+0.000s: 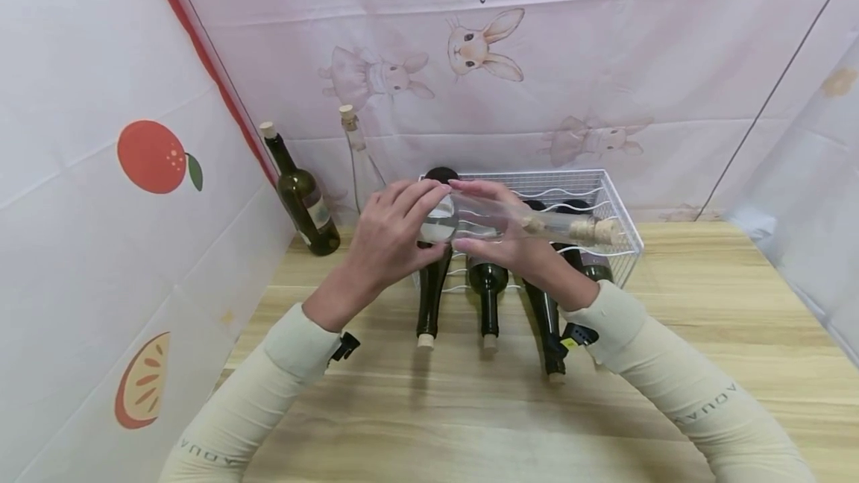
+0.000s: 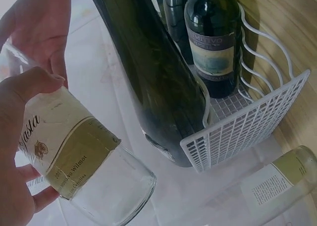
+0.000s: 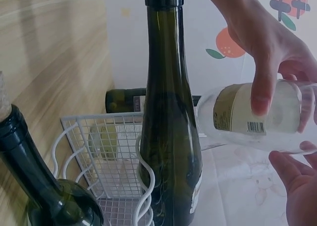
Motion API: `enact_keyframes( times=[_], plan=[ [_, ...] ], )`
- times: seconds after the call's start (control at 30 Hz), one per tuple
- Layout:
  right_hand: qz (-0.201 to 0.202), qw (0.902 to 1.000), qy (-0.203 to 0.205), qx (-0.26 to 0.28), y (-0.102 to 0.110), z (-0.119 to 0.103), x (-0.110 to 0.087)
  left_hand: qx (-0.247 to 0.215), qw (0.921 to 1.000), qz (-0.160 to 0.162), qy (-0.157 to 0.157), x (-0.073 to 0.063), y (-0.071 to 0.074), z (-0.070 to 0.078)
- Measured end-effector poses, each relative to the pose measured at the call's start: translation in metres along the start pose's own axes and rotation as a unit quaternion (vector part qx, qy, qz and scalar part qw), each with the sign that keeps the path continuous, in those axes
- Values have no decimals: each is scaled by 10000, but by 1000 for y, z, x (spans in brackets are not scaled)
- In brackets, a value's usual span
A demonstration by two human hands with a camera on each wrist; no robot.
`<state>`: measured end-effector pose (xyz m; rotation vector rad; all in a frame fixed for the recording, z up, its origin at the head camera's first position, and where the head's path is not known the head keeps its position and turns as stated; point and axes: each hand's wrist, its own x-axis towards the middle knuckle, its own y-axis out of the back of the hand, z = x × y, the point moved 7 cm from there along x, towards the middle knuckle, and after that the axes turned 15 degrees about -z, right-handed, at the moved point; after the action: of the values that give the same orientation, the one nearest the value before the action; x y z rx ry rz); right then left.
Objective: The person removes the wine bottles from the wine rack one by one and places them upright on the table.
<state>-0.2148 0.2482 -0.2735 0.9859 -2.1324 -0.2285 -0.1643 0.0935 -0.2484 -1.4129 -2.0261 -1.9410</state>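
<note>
The clear bottle (image 2: 84,151) is hanging sideways above the rack (image 1: 624,209), its base pointing to 9 o'clock and its cork (image 1: 607,231) to 3 o'clock. The left hand (image 1: 392,233) is gripping the base end, fingers bent over one side and thumb pressing the label (image 2: 74,159); the right hand (image 1: 523,248) is cradling the body further along, fingers at its 12 o'clock side and thumb at 6, spread about as wide as the glass. Looking drained, it is probably weighing little, yet it is being hard, slick and breakable; the paper label is likely offering the surest hold, with the wide body suiting a second hand better than the thin neck. Dark bottles (image 1: 488,278) are lying in the rack right below, necks poking out toward 6 o'clock, so they are crowding the space under the glass and inviting a knock. A green bottle (image 1: 305,207) is standing at 10 o'clock, with a second clear bottle (image 1: 364,162) standing at 11, just beyond the left hand. The table (image 1: 403,416) is bearing them all.
</note>
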Motion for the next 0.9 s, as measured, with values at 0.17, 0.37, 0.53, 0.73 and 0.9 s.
enact_keyframes(
  times=[0.17,0.37,0.53,0.73,0.9],
  plan=[
    [-83,9980,17,-627,1,2,1,-81,9999,-20,88,-4,-2,-3],
    [-328,9990,-270,-140,-1,14,1,-297,9992,-31,274,-11,-4,-12],
    [-328,9956,-874,-100,2,25,-1,-400,9984,-21,391,-18,-5,-18],
    [-504,9911,-1008,-711,5,34,-1,-413,9974,-38,593,-28,-5,-29],
    [-440,9833,-425,-1714,6,33,-1,-516,9946,-54,894,-37,-3,-41]
  ],
)
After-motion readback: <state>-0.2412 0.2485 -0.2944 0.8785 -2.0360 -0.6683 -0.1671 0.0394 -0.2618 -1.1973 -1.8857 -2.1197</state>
